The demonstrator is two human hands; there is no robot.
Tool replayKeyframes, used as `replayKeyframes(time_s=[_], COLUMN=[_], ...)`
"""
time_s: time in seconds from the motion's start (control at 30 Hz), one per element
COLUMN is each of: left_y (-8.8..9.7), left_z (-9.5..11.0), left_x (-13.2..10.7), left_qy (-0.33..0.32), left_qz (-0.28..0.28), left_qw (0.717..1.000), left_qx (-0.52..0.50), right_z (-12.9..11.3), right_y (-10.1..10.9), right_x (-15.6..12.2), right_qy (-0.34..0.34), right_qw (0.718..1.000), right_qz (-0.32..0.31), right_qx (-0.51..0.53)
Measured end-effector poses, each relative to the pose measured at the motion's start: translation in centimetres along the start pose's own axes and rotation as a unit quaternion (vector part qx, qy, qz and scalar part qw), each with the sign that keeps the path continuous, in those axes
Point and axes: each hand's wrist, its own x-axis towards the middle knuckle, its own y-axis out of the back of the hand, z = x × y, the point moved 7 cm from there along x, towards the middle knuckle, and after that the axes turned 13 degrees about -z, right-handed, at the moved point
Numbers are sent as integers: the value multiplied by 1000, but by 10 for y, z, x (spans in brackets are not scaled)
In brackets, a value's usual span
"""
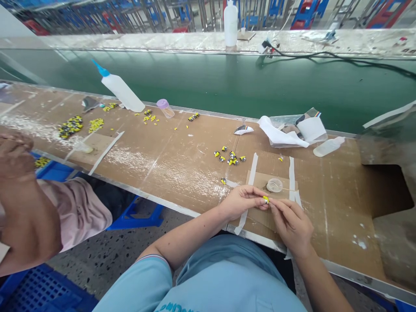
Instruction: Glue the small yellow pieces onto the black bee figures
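My left hand [242, 200] pinches a small yellow and black part [266, 199] between thumb and fingers, just above the cardboard-covered bench [169, 160]. My right hand [292, 223] meets it from the right, its fingers pressed together at the same part. A small round clear dish [274, 185] sits just beyond my fingertips. Several more yellow and black parts [229, 157] lie loose a little farther out to the left.
A co-worker's arm [19, 190] and pink sleeve are at the left, near heaps of yellow parts [76, 125]. A tilted squeeze bottle [121, 89], a purple-capped vial [165, 108], white paper [282, 134] and a lying bottle [328, 146] sit along the green conveyor belt [227, 86].
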Motion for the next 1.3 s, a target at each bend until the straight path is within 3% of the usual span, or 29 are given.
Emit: replayKeyframes(time_s=[0.2,0.53,0.77,1.3], left_y=[-5,-2,-6,-11], left_z=[6,2,3,3], left_x=[-1,-1,-1,-2], left_qy=[-29,-21,1,53], left_qz=[-6,-2,-16,-81], left_qw=[1000,1000,1000,995], left_qx=[-8,-7,-14,-11], right_z=[-4,-9,-2,-4], right_y=[-2,-2,0,-1], right_x=[0,-3,0,0], right_qy=[14,65,33,29], right_qw=[1000,998,999,999], right_qz=[14,10,-5,-6], right_qx=[-5,-6,-3,13])
